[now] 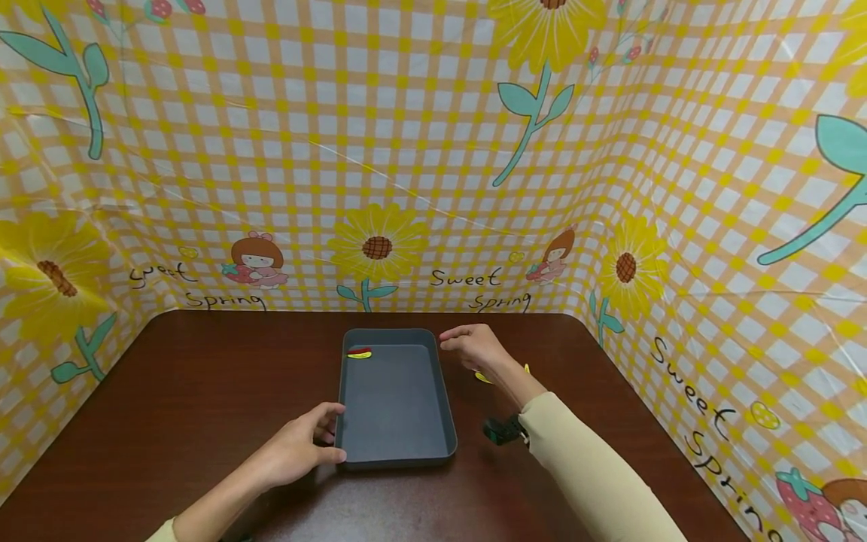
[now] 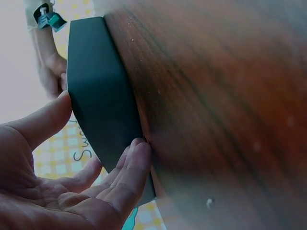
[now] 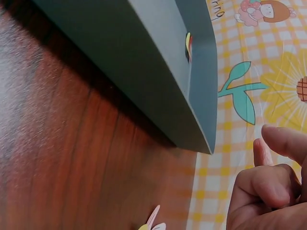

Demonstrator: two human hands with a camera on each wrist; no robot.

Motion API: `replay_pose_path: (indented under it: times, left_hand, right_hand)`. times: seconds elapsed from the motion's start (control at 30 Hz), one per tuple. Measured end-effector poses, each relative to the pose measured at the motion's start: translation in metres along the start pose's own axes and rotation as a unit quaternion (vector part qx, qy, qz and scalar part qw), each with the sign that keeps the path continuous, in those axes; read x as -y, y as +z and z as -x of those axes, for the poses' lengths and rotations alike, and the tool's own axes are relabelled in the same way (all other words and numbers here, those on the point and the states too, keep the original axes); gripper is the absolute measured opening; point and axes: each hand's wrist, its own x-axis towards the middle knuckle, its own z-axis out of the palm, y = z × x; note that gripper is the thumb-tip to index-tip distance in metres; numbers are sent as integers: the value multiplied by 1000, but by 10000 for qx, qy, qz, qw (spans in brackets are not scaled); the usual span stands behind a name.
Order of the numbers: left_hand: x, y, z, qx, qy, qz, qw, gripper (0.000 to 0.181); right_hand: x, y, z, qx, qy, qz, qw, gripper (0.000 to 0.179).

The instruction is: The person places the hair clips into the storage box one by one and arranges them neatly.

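A dark grey rectangular baking pan (image 1: 396,406) lies on the table. My left hand (image 1: 298,448) holds its left side, thumb at the upper edge and fingers against the lower part of the wall, as the left wrist view shows. Inside, at the far left corner, lies a small flat yellow and dark red piece (image 1: 360,352). My right hand (image 1: 477,346) is just beyond the pan's far right side, some fingers bent and one reaching out; in the right wrist view nothing shows between them. More small yellow pieces (image 1: 482,377) lie near the right forearm, partly hidden by it.
The dark brown wooden table (image 1: 223,391) is bordered at the back and sides by a checked cloth (image 1: 420,150) with sunflowers. A dark wrist device (image 1: 503,431) sits at the right sleeve. A pale pointed piece (image 3: 152,220) shows low in the right wrist view.
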Motion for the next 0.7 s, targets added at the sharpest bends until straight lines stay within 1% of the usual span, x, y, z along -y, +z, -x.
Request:
replay_pose_path:
  times: [0.17, 0.4, 0.6, 0.7]
  left_hand:
    - [2, 0, 0, -16, 31, -25, 10000, 66]
    - [4, -1, 1, 31, 89, 10, 10000, 66]
    - [5, -1, 0, 33, 44, 6, 10000, 66]
    - [4, -1, -1, 46, 58, 22, 10000, 65]
  right_hand:
    - [-5, -8, 6, -169, 156, -68, 9997, 28]
    - [-20, -21, 11, -205, 189, -170, 9995, 34]
    - [-30, -32, 14, -468, 200, -71, 9987, 37]
    - [-35, -39, 16, -504, 185, -177, 9984, 40]
